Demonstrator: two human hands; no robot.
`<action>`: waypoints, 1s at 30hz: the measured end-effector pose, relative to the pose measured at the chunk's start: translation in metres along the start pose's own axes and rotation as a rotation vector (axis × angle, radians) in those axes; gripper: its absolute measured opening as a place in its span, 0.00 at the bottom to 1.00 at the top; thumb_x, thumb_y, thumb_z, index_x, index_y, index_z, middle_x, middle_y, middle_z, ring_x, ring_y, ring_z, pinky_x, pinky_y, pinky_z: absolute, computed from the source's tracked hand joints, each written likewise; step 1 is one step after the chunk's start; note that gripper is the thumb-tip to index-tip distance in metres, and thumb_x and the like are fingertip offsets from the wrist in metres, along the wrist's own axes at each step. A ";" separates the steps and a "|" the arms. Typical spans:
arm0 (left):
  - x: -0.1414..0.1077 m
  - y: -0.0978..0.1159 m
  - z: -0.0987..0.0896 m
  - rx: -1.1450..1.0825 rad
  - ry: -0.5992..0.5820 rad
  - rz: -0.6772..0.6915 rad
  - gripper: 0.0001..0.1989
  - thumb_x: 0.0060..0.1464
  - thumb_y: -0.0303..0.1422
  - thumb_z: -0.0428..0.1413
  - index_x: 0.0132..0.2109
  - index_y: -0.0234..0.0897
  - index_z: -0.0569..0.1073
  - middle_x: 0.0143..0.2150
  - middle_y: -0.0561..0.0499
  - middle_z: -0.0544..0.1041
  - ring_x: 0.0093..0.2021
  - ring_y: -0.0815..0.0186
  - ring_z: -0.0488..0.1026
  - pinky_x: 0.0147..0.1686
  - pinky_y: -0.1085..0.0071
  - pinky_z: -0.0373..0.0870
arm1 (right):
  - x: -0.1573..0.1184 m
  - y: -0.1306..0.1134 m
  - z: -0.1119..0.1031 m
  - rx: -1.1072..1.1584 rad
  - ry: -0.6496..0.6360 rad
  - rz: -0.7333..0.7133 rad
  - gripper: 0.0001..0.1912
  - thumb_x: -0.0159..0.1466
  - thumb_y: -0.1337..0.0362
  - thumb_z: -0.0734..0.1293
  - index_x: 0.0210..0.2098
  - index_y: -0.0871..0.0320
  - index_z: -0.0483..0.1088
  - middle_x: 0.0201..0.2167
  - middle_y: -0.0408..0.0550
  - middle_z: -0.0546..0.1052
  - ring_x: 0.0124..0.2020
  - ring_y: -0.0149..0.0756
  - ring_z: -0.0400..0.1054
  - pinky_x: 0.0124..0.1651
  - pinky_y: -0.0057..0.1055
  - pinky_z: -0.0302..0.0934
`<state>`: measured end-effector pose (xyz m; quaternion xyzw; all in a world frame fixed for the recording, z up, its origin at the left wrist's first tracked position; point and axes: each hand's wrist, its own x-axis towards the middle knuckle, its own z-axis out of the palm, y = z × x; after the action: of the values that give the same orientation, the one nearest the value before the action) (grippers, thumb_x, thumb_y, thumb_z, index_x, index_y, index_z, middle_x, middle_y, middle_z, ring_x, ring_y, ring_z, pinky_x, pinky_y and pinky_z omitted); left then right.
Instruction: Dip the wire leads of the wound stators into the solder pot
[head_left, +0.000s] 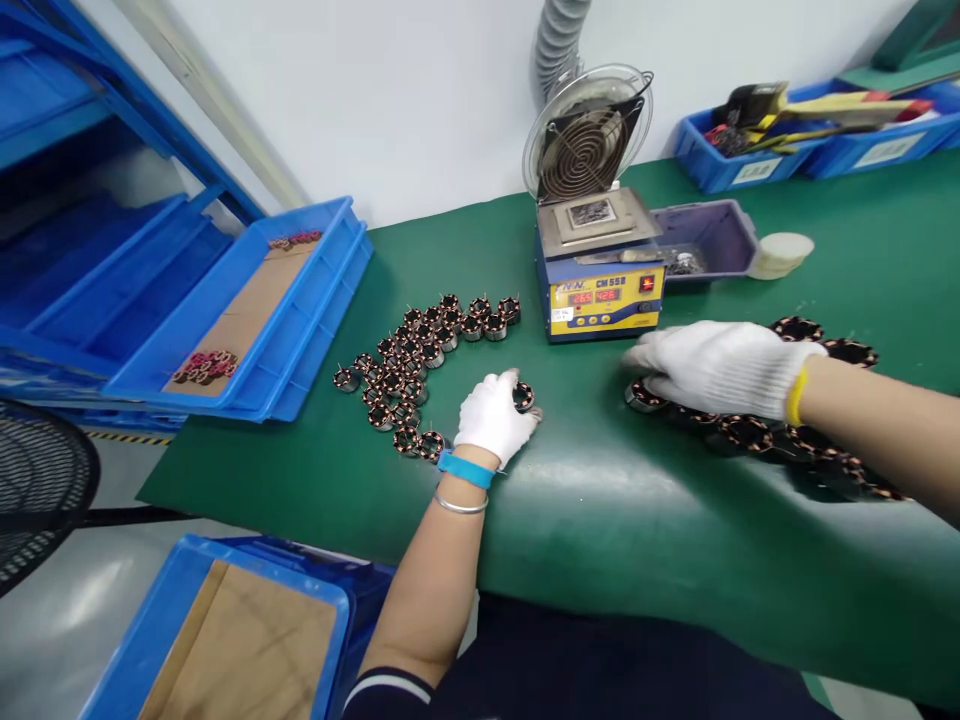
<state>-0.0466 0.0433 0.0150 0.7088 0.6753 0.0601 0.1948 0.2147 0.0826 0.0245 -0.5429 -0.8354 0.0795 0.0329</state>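
Observation:
My left hand (495,418), in a white glove with bare fingertips, grips a copper-wound motor stator (523,397) between thumb and fingers at the table's middle. Just left of it, a cluster of similar stators (405,365) stands on the green table, thin wire ends sticking up. My right hand (712,368), gloved too, reaches over a second group of stators (746,432) on the right. Its fingers are at a stator (643,396) on that group's left end. Motion blurs these fingers, and the hand and forearm hide part of the group.
A blue-yellow solder pot (606,300) with digital readouts stands behind, under a clear hood (589,130) and grey duct. Beside it are a purple bin (709,235) and round white pads (781,255). Blue trays (262,350) flank the left edge; tool bins (750,165) stand back right.

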 end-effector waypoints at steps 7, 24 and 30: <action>-0.013 0.019 0.013 -0.200 0.046 0.144 0.21 0.49 0.43 0.67 0.49 0.42 0.80 0.44 0.46 0.78 0.49 0.52 0.78 0.51 0.61 0.75 | -0.043 -0.088 0.026 0.812 -0.002 0.254 0.33 0.64 0.49 0.65 0.64 0.57 0.70 0.52 0.53 0.78 0.50 0.43 0.75 0.54 0.38 0.70; -0.030 0.024 0.024 -0.334 -0.058 0.249 0.29 0.50 0.25 0.59 0.61 0.39 0.72 0.55 0.45 0.81 0.55 0.53 0.78 0.57 0.61 0.74 | -0.058 -0.103 0.043 0.787 0.162 0.487 0.30 0.56 0.58 0.72 0.59 0.51 0.75 0.49 0.49 0.80 0.45 0.45 0.78 0.52 0.41 0.74; -0.031 0.004 -0.005 -0.704 -0.395 0.218 0.07 0.51 0.32 0.56 0.32 0.36 0.79 0.29 0.48 0.82 0.29 0.61 0.78 0.30 0.69 0.73 | -0.059 -0.098 0.030 0.796 0.116 0.583 0.28 0.57 0.57 0.72 0.58 0.49 0.75 0.51 0.47 0.79 0.47 0.45 0.78 0.56 0.47 0.72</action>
<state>-0.0469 0.0135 0.0263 0.6643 0.4841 0.1706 0.5434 0.1460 -0.0134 0.0131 -0.7028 -0.5503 0.3680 0.2604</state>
